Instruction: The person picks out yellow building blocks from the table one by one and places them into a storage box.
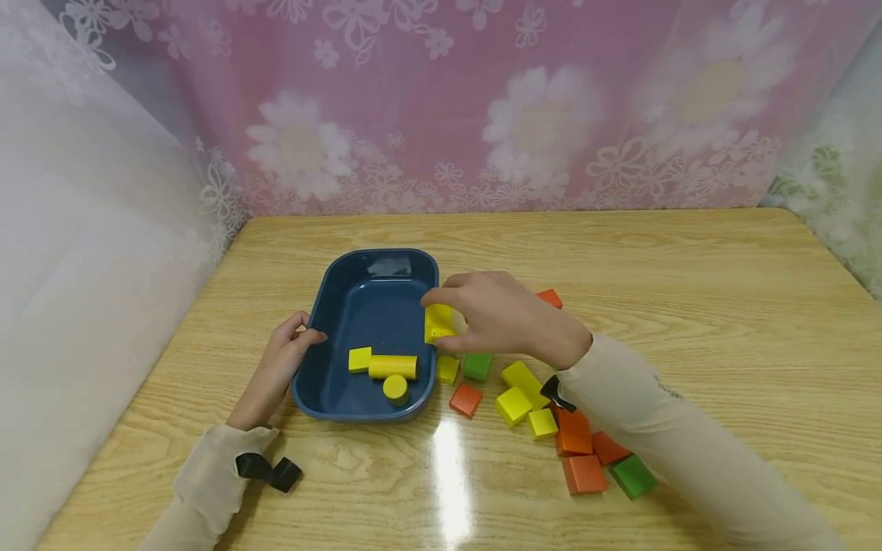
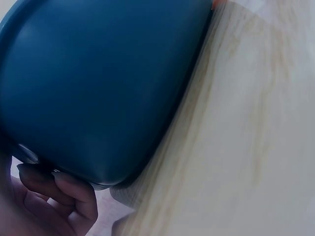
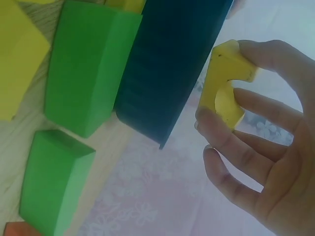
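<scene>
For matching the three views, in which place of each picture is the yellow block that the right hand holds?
Head: the yellow block is near the picture's middle, in the right hand, overlapping the right rim of the blue tray.
Left wrist: not in this picture.
Right wrist: right of centre, its notch showing.
Shared landmark: the blue tray, central in the head view, upper left in the left wrist view, upper middle in the right wrist view.

A long cream left sleeve (image 1: 210,478) is worn, bunched into loose folds near its cuff (image 1: 243,436). A matching right sleeve (image 1: 661,432) is marked by a small greyish patch (image 1: 668,389). A black left band (image 1: 253,465) with a squarish end-piece (image 1: 285,475) and a black right band (image 1: 558,392) are fitted.
</scene>
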`<state>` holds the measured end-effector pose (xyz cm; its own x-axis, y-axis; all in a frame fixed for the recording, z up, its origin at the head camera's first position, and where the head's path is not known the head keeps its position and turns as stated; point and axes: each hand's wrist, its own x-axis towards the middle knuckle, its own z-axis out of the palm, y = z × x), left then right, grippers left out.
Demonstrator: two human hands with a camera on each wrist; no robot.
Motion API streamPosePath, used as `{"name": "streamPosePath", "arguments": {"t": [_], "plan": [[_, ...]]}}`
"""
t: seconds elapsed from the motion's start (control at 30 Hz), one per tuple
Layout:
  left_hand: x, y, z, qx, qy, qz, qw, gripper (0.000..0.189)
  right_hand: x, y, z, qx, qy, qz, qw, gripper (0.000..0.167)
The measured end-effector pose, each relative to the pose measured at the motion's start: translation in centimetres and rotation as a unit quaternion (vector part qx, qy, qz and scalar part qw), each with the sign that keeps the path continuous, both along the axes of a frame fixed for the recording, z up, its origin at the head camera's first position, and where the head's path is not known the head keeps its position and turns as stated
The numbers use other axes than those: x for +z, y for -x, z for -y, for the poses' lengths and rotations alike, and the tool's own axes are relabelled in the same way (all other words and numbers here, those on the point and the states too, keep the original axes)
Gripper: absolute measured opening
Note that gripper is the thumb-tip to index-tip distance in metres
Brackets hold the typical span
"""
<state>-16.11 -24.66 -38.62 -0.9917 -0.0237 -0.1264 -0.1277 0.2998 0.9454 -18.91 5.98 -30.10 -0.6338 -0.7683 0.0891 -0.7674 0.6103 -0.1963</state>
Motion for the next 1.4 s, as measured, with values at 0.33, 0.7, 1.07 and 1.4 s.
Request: {"name": "streamPosePath", "arguments": {"t": [0.33,0.7,1.07,1.4], "plan": [[0.1,-0.1,-0.1,0.004,0.003,-0.001,1.0000,0.012,-0.1,0.6,2.5,-0.007,-0.076,0.003,0.9971,0.067],[-0.2,0.0,0.0,-0.004,-0.018,0.002,0.9998,0.011,-1.2,1.3,4.0,-0.001,-0.132,0.006,0.9913,0.067],[-0.2,-0.1,0.1,-0.003,-0.008,-0.002,1.0000,0.011,-1.8,1.2,4.8,-0.023,-0.143,0.013,0.9894,0.065],[-0.2,-0.1,0.0,0.001,0.006,-0.006,1.0000,0.011,-1.8,0.8,5.6,-0.055,-0.159,0.037,0.9851,0.059]]}}
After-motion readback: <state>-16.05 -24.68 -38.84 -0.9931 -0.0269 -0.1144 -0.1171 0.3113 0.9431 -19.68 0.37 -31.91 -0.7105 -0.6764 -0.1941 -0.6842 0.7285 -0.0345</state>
